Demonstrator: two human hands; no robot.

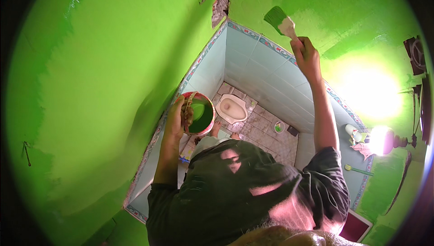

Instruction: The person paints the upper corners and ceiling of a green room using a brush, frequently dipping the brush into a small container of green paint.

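Note:
My right hand (306, 56) is raised at the upper right, fingers wrapped round the pale handle of a paintbrush (276, 19). Green paint coats the wide bristles, which are close to the green wall (357, 15); whether they touch it I cannot tell. Lower and to the left, my left hand (177, 115) grips a bucket (207, 120) with a reddish rim by its side and handle. Green paint shows inside the bucket.
Pale blue tiles (257, 65) with a patterned border line the lower walls. A squat toilet (232, 109) is set in the tiled floor, with a small tub (278, 127) nearby. A bright bulb (381, 140) shines at the right. Broken plaster (220, 8) marks the corner.

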